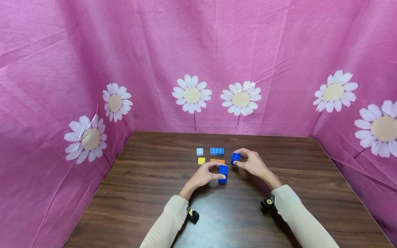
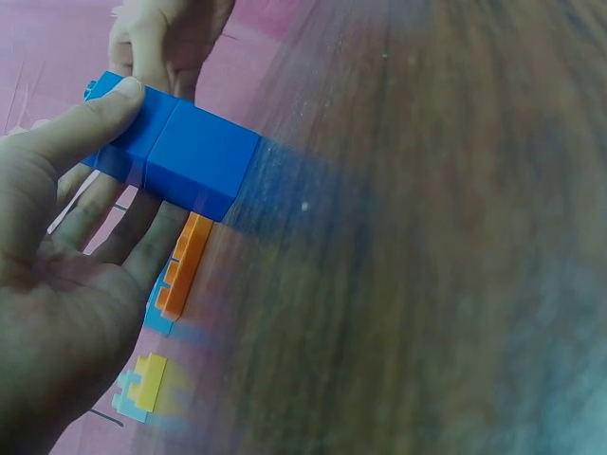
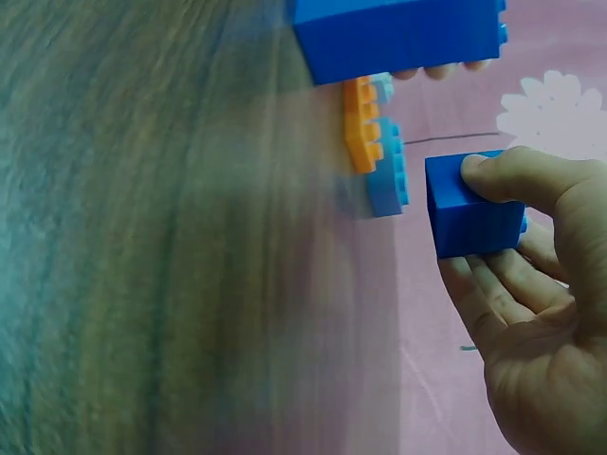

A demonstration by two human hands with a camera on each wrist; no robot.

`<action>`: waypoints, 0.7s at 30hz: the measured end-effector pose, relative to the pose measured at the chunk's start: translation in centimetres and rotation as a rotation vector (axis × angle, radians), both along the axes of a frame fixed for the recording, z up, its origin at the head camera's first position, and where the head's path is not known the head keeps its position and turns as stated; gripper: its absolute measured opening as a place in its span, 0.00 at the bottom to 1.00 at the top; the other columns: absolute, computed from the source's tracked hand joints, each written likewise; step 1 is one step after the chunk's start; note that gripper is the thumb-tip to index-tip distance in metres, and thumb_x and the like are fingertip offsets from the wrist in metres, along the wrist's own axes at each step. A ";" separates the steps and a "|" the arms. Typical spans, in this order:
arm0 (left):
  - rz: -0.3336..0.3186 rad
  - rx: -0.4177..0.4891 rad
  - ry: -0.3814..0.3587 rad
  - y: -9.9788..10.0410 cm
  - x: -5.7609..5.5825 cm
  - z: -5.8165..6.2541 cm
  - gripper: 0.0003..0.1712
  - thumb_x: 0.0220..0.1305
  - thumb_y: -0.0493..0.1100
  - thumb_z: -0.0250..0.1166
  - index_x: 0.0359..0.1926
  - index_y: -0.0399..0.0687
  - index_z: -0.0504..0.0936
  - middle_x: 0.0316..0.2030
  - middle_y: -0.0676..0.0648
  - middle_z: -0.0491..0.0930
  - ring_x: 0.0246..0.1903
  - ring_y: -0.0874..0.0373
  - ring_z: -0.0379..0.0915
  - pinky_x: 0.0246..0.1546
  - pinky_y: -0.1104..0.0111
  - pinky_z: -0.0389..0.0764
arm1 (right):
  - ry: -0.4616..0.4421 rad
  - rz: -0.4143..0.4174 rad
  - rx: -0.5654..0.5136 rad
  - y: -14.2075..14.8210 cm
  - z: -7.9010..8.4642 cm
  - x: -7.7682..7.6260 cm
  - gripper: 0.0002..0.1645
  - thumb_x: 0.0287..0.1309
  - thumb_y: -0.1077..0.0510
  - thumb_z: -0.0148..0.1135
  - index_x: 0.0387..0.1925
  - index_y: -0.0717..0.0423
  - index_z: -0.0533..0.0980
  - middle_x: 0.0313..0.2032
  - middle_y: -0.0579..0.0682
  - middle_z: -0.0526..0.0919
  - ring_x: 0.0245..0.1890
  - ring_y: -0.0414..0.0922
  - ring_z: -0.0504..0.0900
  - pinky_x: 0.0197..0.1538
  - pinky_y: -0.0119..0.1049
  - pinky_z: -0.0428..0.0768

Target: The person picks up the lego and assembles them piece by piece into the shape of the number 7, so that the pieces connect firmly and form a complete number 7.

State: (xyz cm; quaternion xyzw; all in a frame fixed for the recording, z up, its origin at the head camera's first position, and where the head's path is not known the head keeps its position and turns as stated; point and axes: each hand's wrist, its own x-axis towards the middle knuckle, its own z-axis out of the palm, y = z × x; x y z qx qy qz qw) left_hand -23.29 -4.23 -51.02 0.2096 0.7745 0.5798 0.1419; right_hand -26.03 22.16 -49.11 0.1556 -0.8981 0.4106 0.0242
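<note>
Working from left to right, with the orange brick as reference. The orange brick lies on the wooden table, its near side partly hidden by my left fingers in the head view. My left sleeve and a black wrist device are to its left, on my side of it. My left hand comes in from the near left. Its thumb and fingers grasp a blue stack, two bricks with a visible seam between them, upright and just nearer to me than the orange brick. Whether the stack's base touches the wood, I cannot tell.

Pale blue brick: to the left of the orange one and farther back. Yellow brick: directly left of it. Light blue brick: just behind it.

Single blue brick: right of the orange brick, apart from the stack, pinched between the thumb and fingers of my right hand; in the right wrist view it appears raised off the table. Beyond the orange brick hangs a pink curtain printed with daisies.
</note>
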 end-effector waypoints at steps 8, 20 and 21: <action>0.007 -0.001 -0.008 0.2 -0.2 -0.1 0.18 0.67 0.47 0.76 0.57 0.54 0.88 0.53 0.49 0.87 0.53 0.57 0.82 0.58 0.59 0.84 | 0.034 0.031 -0.007 -0.2 1.7 0.9 0.22 0.62 0.58 0.78 0.57 0.56 0.83 0.45 0.54 0.91 0.48 0.55 0.89 0.55 0.58 0.87; 0.049 0.006 0.008 0.5 0.0 -0.4 0.18 0.66 0.47 0.77 0.55 0.52 0.88 0.51 0.50 0.88 0.51 0.57 0.84 0.56 0.61 0.85 | 0.055 0.091 0.001 -1.0 3.6 1.9 0.24 0.62 0.58 0.78 0.59 0.53 0.82 0.48 0.52 0.91 0.52 0.54 0.89 0.59 0.61 0.85; 0.051 0.010 0.008 0.4 -0.1 -0.4 0.18 0.66 0.46 0.77 0.55 0.51 0.88 0.51 0.49 0.88 0.51 0.57 0.84 0.56 0.61 0.85 | 0.056 0.097 -0.005 -1.1 3.8 2.0 0.24 0.62 0.58 0.78 0.59 0.53 0.82 0.48 0.52 0.91 0.52 0.54 0.89 0.59 0.61 0.85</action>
